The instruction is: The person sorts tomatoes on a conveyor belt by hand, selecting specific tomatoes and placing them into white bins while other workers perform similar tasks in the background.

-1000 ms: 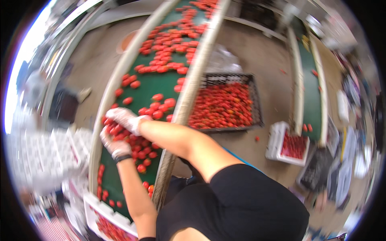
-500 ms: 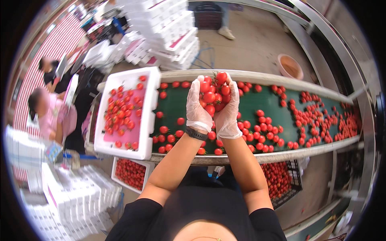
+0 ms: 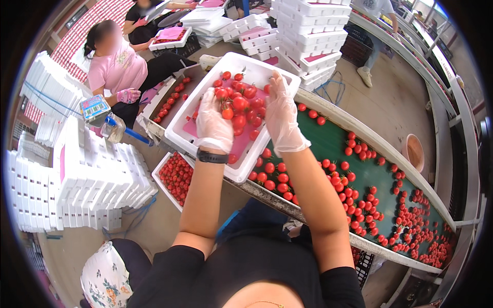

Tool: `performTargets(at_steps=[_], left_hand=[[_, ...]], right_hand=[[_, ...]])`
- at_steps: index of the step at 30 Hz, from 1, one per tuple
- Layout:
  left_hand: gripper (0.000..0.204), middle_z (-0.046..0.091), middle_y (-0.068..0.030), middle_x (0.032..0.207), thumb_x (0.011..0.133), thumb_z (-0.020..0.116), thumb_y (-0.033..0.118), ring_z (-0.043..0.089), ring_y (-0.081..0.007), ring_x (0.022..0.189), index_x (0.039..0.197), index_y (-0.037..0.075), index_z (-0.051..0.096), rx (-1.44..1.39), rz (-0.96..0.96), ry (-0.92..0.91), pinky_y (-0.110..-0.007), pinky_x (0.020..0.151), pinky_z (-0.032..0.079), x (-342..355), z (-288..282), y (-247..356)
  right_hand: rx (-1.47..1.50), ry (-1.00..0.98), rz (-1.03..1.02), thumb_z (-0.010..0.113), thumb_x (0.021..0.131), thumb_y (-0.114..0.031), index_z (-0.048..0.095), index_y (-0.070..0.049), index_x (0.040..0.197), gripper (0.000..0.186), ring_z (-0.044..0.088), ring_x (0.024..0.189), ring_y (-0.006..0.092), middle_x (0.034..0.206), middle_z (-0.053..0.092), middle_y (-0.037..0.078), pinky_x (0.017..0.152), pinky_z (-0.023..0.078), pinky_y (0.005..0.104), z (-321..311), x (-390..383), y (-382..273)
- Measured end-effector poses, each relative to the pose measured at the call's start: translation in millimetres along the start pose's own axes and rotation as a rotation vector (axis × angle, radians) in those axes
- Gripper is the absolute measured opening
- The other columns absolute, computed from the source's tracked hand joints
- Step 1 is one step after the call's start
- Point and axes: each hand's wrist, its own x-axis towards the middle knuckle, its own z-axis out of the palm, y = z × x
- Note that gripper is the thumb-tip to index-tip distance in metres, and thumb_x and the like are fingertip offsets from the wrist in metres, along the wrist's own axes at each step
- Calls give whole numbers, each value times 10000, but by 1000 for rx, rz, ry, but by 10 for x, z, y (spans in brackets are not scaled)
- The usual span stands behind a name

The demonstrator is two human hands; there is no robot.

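Note:
Both my hands, in clear thin gloves, are over a white foam box (image 3: 177, 120) lined with pink. My left hand (image 3: 214, 123) is at the box's left part, palm turned inward, fingers apart from the other hand. My right hand (image 3: 282, 118) is at the right side, fingers stretched out and palm facing left. Between them a cluster of cherry tomatoes (image 3: 239, 104) lies loose, somewhat blurred; neither hand closes round them. My left fingertips are partly hidden beside the fruit. More cherry tomatoes (image 3: 354, 192) lie on the green conveyor belt (image 3: 321, 138) to the right.
Below the belt's near edge stands another foam box of small tomatoes (image 3: 176, 177). Stacked white foam boxes (image 3: 102, 174) fill the left, with another stack (image 3: 310, 36) beyond the belt. A co-worker in pink (image 3: 118, 66) sits at the far left. A round basin (image 3: 413, 151) rests on the floor.
My hands have moved left from above the belt to the foam box and parted. The tomatoes cupped in them are now loose in the box area. The view has turned left.

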Motion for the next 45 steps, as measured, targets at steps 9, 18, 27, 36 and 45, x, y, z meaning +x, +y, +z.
performTargets(at_steps=[9, 18, 27, 36, 45], left_hand=[[455, 454, -76, 1322, 905, 500, 312, 311, -212, 1305, 1309, 105, 462, 163, 268, 99, -392, 1099, 116, -187, -439, 312], [389, 492, -74, 1286, 922, 467, 254, 390, -180, 1247, 1273, 87, 481, 187, 263, 154, -367, 1076, 205, -339, -393, 261], [601, 337, -264, 1374, 903, 471, 392, 292, -374, 1314, 1362, 25, 345, 1538, 108, -1032, -469, 1079, 212, -1454, -166, -758], [831, 439, -214, 1272, 750, 566, 541, 481, -351, 1098, 1363, 36, 323, 2297, 109, -991, -474, 791, 469, -1325, -100, -1026], [1166, 251, -238, 1313, 617, 822, 327, 349, -353, 1235, 1465, 116, 50, 1612, -398, -963, -371, 1051, 303, -1283, -288, -1050]], right_hand=[[-1955, -611, -520, 477, 887, -341, 398, -46, 1332, 539, 360, 1283, 336, 1386, 374, 190, 1088, 227, 441, -129, -532, 220], [-1629, -882, -459, 580, 805, -87, 537, -70, 1203, 401, 479, 1157, 347, 1246, 503, 181, 980, 391, 436, -226, -1115, -485], [-2039, 650, 117, 456, 933, -375, 354, -54, 1378, 558, 335, 1296, 306, 1391, 361, 191, 1080, 255, 375, -2332, -2136, -2236], [-1859, 971, 392, 476, 918, -412, 475, -58, 1302, 522, 461, 1178, 321, 1292, 477, 199, 1000, 340, 373, -2870, -3104, -2648], [-1250, 735, 381, 491, 925, -398, 407, -160, 1369, 510, 406, 1242, 208, 1400, 376, 74, 911, 422, 346, -2507, -2814, -2372]])
